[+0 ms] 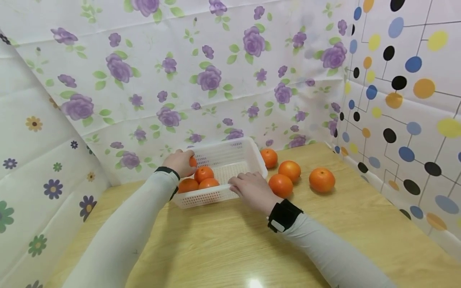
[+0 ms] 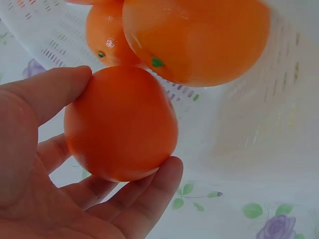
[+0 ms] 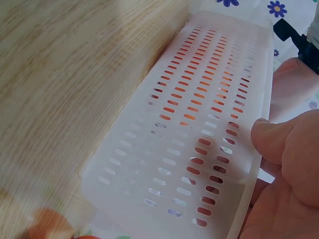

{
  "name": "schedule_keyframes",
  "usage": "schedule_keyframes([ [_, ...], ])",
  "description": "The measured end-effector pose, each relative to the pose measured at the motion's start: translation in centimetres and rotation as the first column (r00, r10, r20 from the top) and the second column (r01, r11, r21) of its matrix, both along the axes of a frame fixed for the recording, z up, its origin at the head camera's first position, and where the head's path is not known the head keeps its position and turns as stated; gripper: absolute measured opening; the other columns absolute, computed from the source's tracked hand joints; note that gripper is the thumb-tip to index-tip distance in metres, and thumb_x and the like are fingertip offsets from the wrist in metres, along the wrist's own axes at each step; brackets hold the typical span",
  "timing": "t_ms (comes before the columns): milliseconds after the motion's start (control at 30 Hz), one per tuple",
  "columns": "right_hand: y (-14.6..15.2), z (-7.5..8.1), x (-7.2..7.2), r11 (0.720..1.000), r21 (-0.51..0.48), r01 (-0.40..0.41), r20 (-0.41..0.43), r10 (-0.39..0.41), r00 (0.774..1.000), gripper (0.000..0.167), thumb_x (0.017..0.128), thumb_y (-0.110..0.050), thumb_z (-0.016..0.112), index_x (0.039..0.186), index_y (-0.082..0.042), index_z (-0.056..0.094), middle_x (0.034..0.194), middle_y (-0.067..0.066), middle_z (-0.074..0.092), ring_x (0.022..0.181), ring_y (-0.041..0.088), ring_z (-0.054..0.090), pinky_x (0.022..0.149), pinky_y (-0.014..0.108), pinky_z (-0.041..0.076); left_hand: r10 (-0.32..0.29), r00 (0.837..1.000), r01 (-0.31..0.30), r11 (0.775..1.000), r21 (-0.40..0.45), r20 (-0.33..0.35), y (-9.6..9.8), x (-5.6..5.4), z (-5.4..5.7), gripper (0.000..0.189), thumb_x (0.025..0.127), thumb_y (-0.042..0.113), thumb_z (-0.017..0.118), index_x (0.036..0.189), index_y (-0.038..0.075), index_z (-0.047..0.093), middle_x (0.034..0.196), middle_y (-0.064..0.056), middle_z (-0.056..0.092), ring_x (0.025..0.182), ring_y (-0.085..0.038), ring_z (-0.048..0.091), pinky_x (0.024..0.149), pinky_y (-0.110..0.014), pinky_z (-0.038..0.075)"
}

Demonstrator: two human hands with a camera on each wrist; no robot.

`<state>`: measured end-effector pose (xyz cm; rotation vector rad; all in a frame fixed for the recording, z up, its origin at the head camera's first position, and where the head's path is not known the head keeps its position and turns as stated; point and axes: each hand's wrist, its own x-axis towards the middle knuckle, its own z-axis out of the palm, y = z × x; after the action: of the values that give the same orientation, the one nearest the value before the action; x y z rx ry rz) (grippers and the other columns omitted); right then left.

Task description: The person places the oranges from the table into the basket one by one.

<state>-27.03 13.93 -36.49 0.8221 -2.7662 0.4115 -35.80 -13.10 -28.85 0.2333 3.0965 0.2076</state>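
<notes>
My left hand (image 1: 179, 163) holds an orange (image 2: 122, 124) between thumb and fingertips at the left end of a white plastic basket (image 1: 248, 150). Below that hand, other oranges (image 1: 204, 175) sit together in the basket's left part; in the left wrist view two of them show green stem spots. On the near side, my right hand (image 1: 253, 190) grips the basket's rim, with the thumb (image 3: 266, 139) outside the slotted wall (image 3: 189, 99) and the other fingers behind it.
Several more oranges (image 1: 280, 185) lie on the wooden table (image 1: 223, 248) to the right of the basket, one (image 1: 322, 180) apart from the others. Flower-patterned sheeting (image 1: 209, 78) rises behind the basket, and dotted sheeting (image 1: 407, 108) stands along the right.
</notes>
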Motion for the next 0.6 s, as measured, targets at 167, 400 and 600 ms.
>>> schedule_keyframes([
  [167, 0.0, 0.0, 0.0, 1.0, 0.008, -0.001, 0.004, 0.001, 1.0, 0.031, 0.115, -0.033, 0.062, 0.14, -0.017, 0.073, 0.121, 0.001, 0.074, 0.109, 0.024, 0.065, 0.098, 0.04, 0.047, 0.007, 1.0, -0.006, 1.0, -0.011, 0.029, -0.1, -0.4, -0.4, 0.063, 0.105, 0.023, 0.074, 0.161, 0.007, 0.052, 0.146, -0.028, 0.058, 0.124, -0.047, 0.059, 0.112, -0.063, 0.049],
  [400, 0.0, -0.2, -0.1, 1.0, 0.006, 0.001, 0.015, -0.001, 1.0, 0.031, 0.115, -0.033, 0.062, 0.14, -0.019, 0.073, 0.116, -0.001, 0.073, 0.105, 0.022, 0.063, 0.097, 0.04, 0.047, -0.048, 0.999, 0.049, 0.995, -0.081, 0.016, -0.4, -1.2, -0.7, 0.048, 0.103, 0.012, 0.069, 0.15, 0.002, 0.062, 0.143, -0.029, 0.065, 0.128, -0.048, 0.064, 0.114, -0.063, 0.049],
  [600, 0.1, -0.2, -0.2, 1.0, 0.025, 0.006, 0.014, -0.007, 1.0, 0.033, 0.116, -0.036, 0.058, 0.142, -0.02, 0.071, 0.113, -0.004, 0.071, 0.103, 0.02, 0.061, 0.096, 0.038, 0.045, -0.046, 0.997, 0.05, 0.997, -0.06, 0.063, -0.3, -1.5, -1.0, 0.046, 0.104, 0.011, 0.068, 0.148, 0.0, 0.064, 0.149, -0.025, 0.064, 0.138, -0.046, 0.059, 0.12, -0.063, 0.042],
])
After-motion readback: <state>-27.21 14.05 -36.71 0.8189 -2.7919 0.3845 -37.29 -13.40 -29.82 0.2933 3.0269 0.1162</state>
